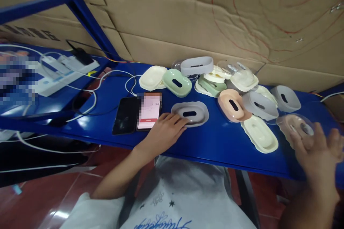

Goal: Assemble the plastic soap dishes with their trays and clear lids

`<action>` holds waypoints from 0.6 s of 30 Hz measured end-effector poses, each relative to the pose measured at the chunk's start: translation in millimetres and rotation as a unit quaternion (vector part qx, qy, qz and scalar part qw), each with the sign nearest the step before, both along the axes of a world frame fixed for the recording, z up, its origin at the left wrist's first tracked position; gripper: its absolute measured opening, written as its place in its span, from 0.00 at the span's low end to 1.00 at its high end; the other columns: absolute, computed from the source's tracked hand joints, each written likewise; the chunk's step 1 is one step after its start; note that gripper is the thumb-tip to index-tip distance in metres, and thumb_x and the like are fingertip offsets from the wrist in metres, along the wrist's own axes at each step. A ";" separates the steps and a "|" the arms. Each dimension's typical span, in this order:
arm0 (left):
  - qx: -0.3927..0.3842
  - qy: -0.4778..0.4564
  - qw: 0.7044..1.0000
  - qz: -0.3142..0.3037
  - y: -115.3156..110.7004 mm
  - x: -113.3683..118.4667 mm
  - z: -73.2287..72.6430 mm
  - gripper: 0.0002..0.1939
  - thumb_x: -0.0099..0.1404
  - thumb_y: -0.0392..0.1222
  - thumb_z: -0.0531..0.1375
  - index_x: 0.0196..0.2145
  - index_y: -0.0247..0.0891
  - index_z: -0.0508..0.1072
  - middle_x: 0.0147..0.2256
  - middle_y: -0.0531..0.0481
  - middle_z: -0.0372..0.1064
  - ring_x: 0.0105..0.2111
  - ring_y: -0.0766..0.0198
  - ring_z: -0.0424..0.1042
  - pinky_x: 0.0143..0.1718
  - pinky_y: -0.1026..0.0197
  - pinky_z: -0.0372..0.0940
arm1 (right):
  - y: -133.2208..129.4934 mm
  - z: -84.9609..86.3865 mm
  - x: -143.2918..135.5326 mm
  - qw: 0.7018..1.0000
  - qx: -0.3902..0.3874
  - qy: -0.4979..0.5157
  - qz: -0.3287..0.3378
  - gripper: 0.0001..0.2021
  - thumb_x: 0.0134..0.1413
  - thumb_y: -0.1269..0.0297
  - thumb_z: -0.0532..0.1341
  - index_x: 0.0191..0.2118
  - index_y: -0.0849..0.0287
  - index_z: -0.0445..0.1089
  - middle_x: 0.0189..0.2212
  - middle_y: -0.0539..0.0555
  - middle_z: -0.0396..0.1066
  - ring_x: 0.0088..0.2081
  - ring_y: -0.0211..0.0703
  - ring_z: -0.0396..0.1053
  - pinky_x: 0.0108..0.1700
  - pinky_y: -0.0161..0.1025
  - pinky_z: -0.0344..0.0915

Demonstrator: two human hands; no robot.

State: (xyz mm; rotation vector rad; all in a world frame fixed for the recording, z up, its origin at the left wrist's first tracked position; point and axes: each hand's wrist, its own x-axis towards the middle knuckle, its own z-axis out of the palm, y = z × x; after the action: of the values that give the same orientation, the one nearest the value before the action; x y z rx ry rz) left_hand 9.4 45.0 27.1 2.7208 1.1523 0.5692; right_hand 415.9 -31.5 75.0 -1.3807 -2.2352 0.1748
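Note:
A grey soap dish [202,116] with a wavy rim and a dark oval slot lies at the middle of the blue shelf. My left hand [166,128] holds its left edge, fingers bent over the rim. At the far right, my right hand [318,150] is slightly blurred, its fingers spread apart. It hovers by or touches a pinkish soap dish [288,125] with a clear plastic part over it; contact is unclear. Left of that lie a cream tray [260,136] and a peach soap dish [227,102].
More soap dish parts crowd the back, among them a green dish [177,84] and a grey one [197,65]. Two phones, one dark [125,116] and one lit [150,109], lie left. Cables and a power strip [67,75] are farther left. Cardboard [166,18] walls the back.

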 end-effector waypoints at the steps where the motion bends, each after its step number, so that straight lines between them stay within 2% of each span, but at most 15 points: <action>1: -0.018 -0.034 0.999 -0.019 -3.9 -1.9 1.4 0.13 0.80 0.41 0.57 0.57 0.42 0.76 0.48 0.42 0.78 0.47 0.51 0.79 0.53 0.47 0.73 | 3.2 3.3 -6.9 1.000 0.006 -0.001 0.000 0.33 0.69 0.47 0.63 0.76 0.36 0.58 0.67 0.55 0.69 0.64 0.71 0.72 0.56 0.69 0.77; 3: -0.063 -0.105 0.991 -0.055 -9.9 -5.4 4.2 0.14 0.81 0.43 0.56 0.60 0.43 0.73 0.51 0.43 0.77 0.50 0.53 0.78 0.54 0.50 0.73 | 8.7 6.5 -19.6 1.000 0.024 -0.004 0.003 0.34 0.67 0.48 0.64 0.75 0.37 0.59 0.68 0.56 0.67 0.66 0.72 0.69 0.59 0.71 0.74; 6: -0.121 -0.175 0.973 -0.086 -13.6 -8.5 4.9 0.18 0.83 0.43 0.52 0.66 0.45 0.66 0.57 0.43 0.75 0.56 0.55 0.76 0.59 0.52 0.73 | 17.0 1.4 -44.5 0.997 0.066 -0.025 0.026 0.37 0.67 0.51 0.66 0.77 0.39 0.55 0.70 0.59 0.65 0.69 0.71 0.65 0.65 0.72 0.69; 9: -0.137 -0.206 0.965 -0.089 -11.7 -9.4 0.1 0.22 0.83 0.43 0.49 0.71 0.47 0.60 0.62 0.43 0.72 0.61 0.54 0.73 0.65 0.47 0.69 | 30.4 -10.0 -82.3 0.989 0.084 -0.070 0.103 0.44 0.68 0.53 0.67 0.80 0.44 0.45 0.72 0.63 0.62 0.72 0.68 0.61 0.69 0.70 0.64; 11: -0.141 -0.229 0.960 -0.075 -8.7 -9.5 -4.1 0.23 0.84 0.43 0.48 0.72 0.48 0.60 0.62 0.42 0.71 0.60 0.54 0.73 0.65 0.45 0.69 | 41.9 -16.4 -107.0 0.982 0.087 -0.088 0.139 0.47 0.69 0.55 0.66 0.81 0.50 0.38 0.73 0.66 0.59 0.72 0.66 0.61 0.69 0.66 0.66; 14: -0.120 -0.270 0.955 -0.002 -4.9 -8.5 -8.9 0.22 0.84 0.43 0.48 0.71 0.46 0.62 0.58 0.41 0.69 0.58 0.54 0.72 0.62 0.47 0.71 | 54.9 -23.7 -127.6 0.985 0.101 -0.079 0.114 0.42 0.72 0.59 0.63 0.81 0.52 0.39 0.72 0.68 0.62 0.70 0.63 0.66 0.67 0.60 0.70; 16: -0.084 -0.275 0.957 0.043 -4.4 -6.4 -10.9 0.25 0.83 0.45 0.52 0.73 0.46 0.60 0.62 0.38 0.63 0.62 0.52 0.69 0.64 0.45 0.69 | 56.2 -29.3 -129.8 0.992 0.085 -0.050 0.079 0.36 0.74 0.59 0.61 0.80 0.51 0.46 0.69 0.66 0.67 0.68 0.60 0.68 0.66 0.58 0.71; 18: -0.051 -0.255 0.965 0.038 -5.0 -3.0 -12.6 0.30 0.80 0.48 0.58 0.75 0.47 0.56 0.68 0.36 0.56 0.67 0.47 0.65 0.66 0.43 0.68 | 52.8 -36.5 -127.4 0.998 0.050 -0.016 0.031 0.32 0.75 0.57 0.59 0.78 0.52 0.52 0.66 0.64 0.70 0.67 0.60 0.69 0.66 0.58 0.72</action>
State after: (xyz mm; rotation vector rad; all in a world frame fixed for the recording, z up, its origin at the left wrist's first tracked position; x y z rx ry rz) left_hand 6.4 40.1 14.5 2.2494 1.1072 1.1042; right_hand 288.5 21.3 38.5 -1.2705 -2.2822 0.0627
